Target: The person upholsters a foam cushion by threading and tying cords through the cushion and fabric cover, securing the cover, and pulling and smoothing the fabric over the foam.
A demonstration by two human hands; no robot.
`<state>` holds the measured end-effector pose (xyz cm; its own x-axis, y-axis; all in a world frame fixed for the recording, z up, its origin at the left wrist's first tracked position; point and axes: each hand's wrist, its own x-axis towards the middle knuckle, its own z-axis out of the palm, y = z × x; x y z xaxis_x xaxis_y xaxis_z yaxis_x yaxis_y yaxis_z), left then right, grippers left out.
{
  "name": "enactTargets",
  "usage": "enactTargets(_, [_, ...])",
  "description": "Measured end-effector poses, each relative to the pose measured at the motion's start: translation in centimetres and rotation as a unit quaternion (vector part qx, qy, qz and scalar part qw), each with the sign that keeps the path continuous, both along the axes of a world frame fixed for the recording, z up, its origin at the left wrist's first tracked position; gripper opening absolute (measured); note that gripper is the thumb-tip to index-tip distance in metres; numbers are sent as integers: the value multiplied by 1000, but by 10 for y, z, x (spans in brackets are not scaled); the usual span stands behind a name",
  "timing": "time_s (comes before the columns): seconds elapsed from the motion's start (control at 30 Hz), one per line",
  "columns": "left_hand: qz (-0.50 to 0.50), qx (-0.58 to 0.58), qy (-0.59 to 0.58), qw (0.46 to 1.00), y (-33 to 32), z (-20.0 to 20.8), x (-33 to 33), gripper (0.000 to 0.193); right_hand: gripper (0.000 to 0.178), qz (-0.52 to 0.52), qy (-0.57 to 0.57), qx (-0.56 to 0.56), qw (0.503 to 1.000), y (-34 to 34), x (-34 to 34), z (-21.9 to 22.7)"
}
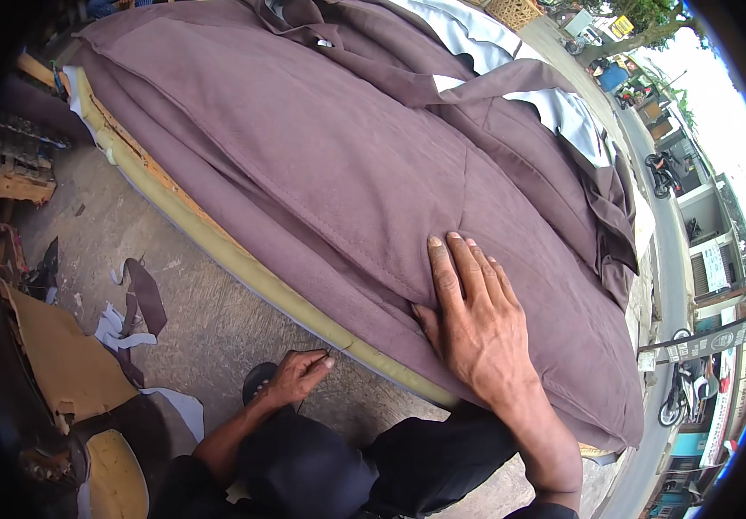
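A large mauve upholstered cushion (304, 138), likely part of a sofa, fills the middle of the view, with a seam along its near side. My right hand (481, 324) lies flat on it, fingers stretched out and pointing away from me, the thumb by the seam. Along the near lower edge runs a yellowish foam strip (243, 275) with a pale border. Beside that strip, my left hand (297, 379) is closed in a pinch. A thin dark line, perhaps thread, shows by its fingertips, but what it holds is too small to make out.
Fabric scraps (135, 316) lie on the concrete floor (191, 294) at left. A brown board (66, 346) and a wooden piece (14, 177) stand farther left. Loose mauve fabric with a white backing (563, 121) bunches at the far side. Beyond it are a street and a parked motorcycle (682, 394).
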<state>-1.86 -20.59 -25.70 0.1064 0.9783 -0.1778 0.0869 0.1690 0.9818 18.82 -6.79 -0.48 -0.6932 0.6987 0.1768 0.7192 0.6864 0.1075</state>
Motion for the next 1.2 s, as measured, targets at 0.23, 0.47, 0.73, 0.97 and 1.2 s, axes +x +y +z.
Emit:
enactTargets(0.23, [43, 57, 112, 991, -2, 35, -4, 34, 78, 4, -8, -20, 1000, 3, 2, 4])
enactTargets(0.47, [348, 389, 205, 828, 25, 112, -40, 25, 86, 13, 16, -4, 1000, 10, 5, 10])
enactTargets(0.73, [291, 580, 209, 731, 34, 224, -65, 38, 82, 13, 22, 46, 999, 30, 14, 43])
enactTargets(0.97, [575, 380, -39, 724, 38, 227, -131, 29, 77, 44, 31, 97, 994, 36, 11, 38])
enactTargets(1.2, [101, 482, 328, 806, 69, 246, -20, 23, 64, -46, 3, 197, 979, 46, 18, 42])
